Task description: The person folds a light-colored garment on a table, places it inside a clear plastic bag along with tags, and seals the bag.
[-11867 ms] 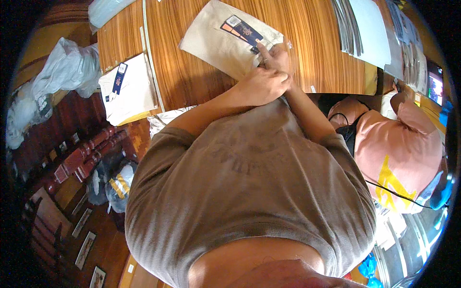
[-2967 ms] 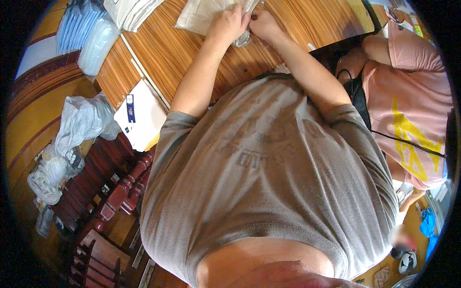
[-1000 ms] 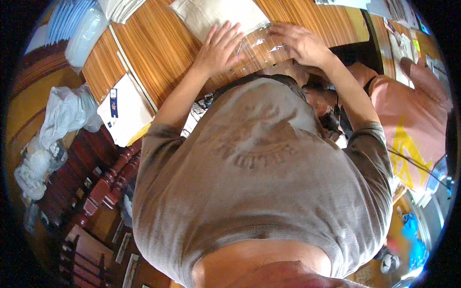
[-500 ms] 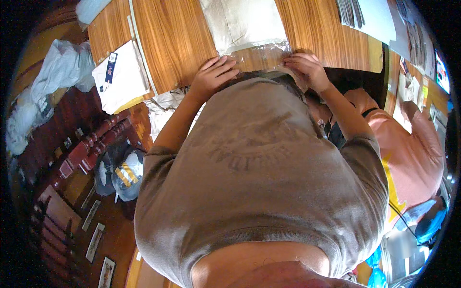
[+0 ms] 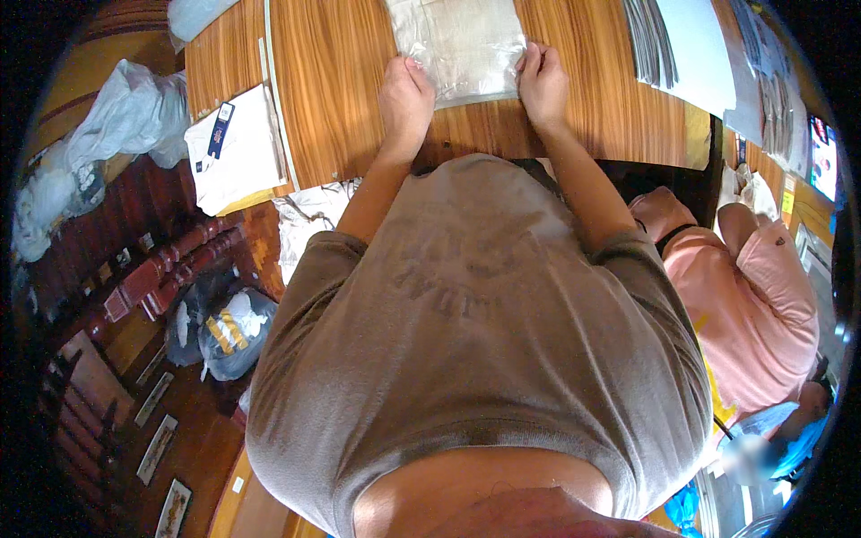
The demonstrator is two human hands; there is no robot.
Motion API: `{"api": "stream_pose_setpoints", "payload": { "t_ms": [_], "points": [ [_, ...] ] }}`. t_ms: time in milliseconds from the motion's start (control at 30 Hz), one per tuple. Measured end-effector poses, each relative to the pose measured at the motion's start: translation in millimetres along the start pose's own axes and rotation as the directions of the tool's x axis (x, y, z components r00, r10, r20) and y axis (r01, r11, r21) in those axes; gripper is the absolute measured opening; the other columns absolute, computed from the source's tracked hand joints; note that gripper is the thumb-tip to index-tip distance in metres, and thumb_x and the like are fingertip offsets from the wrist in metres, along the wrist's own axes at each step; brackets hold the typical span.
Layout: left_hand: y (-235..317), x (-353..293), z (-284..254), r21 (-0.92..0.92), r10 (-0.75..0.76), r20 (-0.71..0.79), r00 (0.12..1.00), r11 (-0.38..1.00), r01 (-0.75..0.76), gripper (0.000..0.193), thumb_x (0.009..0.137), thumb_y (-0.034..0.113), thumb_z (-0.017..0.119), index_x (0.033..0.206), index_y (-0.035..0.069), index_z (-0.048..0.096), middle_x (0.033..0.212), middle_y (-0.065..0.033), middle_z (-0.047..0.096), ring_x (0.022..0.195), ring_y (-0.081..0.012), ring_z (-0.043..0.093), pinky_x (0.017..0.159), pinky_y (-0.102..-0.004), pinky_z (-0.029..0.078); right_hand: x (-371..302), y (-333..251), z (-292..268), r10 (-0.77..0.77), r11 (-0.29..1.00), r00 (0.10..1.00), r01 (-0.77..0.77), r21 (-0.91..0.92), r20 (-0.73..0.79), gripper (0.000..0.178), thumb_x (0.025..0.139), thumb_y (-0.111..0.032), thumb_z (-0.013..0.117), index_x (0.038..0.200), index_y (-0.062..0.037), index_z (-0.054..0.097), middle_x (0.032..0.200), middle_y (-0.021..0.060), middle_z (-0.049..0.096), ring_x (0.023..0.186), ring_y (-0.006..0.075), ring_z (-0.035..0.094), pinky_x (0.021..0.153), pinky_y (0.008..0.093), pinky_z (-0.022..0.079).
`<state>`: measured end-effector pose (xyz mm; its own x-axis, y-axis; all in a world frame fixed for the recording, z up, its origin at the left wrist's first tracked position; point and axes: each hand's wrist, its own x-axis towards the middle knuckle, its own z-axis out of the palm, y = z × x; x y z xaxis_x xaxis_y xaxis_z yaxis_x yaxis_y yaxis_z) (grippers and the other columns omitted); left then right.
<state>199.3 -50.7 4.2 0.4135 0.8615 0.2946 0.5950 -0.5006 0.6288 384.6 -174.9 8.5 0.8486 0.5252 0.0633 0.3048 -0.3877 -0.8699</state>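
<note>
Fingers [image 5: 418, 75] of two hands [image 5: 406, 100] [image 5: 544, 88] pinch one packet [image 5: 461, 45], apparently cloth-filled.

Glossy, clear plastic bag [image 5: 477, 88]; smooth, wood-grained tabletop [image 5: 334, 99]

From my remote seat I see a folded cream garment [image 5: 457, 45] lying flat inside a clear plastic bag [image 5: 475, 91], creased and glossy along its near edge, on the wood-grain tabletop [image 5: 332, 90]; its far end runs out of my view.
</note>
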Motion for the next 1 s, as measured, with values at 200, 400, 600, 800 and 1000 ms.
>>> {"api": "stream_pose_setpoints", "payload": {
  "t_ms": [200,400,600,800,1000],
  "points": [
    [2,2,-3,-0.082,-0.041,-0.018,0.999,0.996,0.039,0.029,0.107,0.024,0.050,0.092,0.000,0.057,0.073,-0.0270,0.063,0.068,-0.0494,0.063,0.060,-0.0563,0.048,6,17,7,-0.014,0.997,1.000,0.014,-0.077,-0.010,0.032,0.111,-0.032,0.047,0.101,-0.0042,0.060,0.069,0.0129,0.066,0.060,0.0278,0.066,0.056,0.0425,0.052],
    [-12,2,2,-0.072,-0.118,-0.060,0.991,0.991,0.114,0.032,0.106,0.029,0.054,0.093,0.001,0.060,0.067,-0.0246,0.062,0.061,-0.0432,0.064,0.057,-0.0539,0.048,13,15,8,-0.072,0.972,0.997,0.073,-0.222,0.010,0.035,0.110,-0.031,0.051,0.093,-0.0015,0.061,0.061,0.0099,0.064,0.052,0.0208,0.066,0.052,0.0387,0.052],
    [2,36,-15,0.267,-0.139,0.190,0.972,0.960,0.085,0.026,0.102,0.025,0.057,0.090,0.003,0.062,0.095,-0.0247,0.066,0.081,-0.0454,0.068,0.068,-0.0559,0.052,27,-5,-3,0.078,0.985,0.985,-0.052,-0.165,0.155,0.043,0.106,-0.037,0.054,0.087,-0.0008,0.067,0.063,0.0195,0.068,0.058,0.0326,0.072,0.060,0.0465,0.057],
    [7,38,-6,0.197,0.418,0.185,0.889,0.871,-0.451,0.051,0.100,0.037,0.058,0.142,0.010,0.051,0.133,-0.0265,0.054,0.127,-0.0479,0.052,0.101,-0.0588,0.045,31,-12,-3,0.170,0.978,0.972,-0.146,-0.150,0.161,0.040,0.103,-0.036,0.061,0.086,-0.0010,0.069,0.066,0.0183,0.070,0.058,0.0322,0.072,0.061,0.0446,0.057],
    [10,20,21,0.247,0.335,0.261,0.905,0.884,-0.398,0.076,0.102,0.052,0.050,0.164,0.014,0.029,0.164,-0.0407,0.011,0.147,-0.0679,0.011,0.118,-0.0723,0.016,39,-27,-9,-0.287,0.719,0.947,0.312,-0.621,0.144,0.027,0.098,-0.032,0.064,0.095,-0.0062,0.072,0.101,0.0200,0.076,0.094,0.0360,0.074,0.075,0.0480,0.059]
  ]
}}
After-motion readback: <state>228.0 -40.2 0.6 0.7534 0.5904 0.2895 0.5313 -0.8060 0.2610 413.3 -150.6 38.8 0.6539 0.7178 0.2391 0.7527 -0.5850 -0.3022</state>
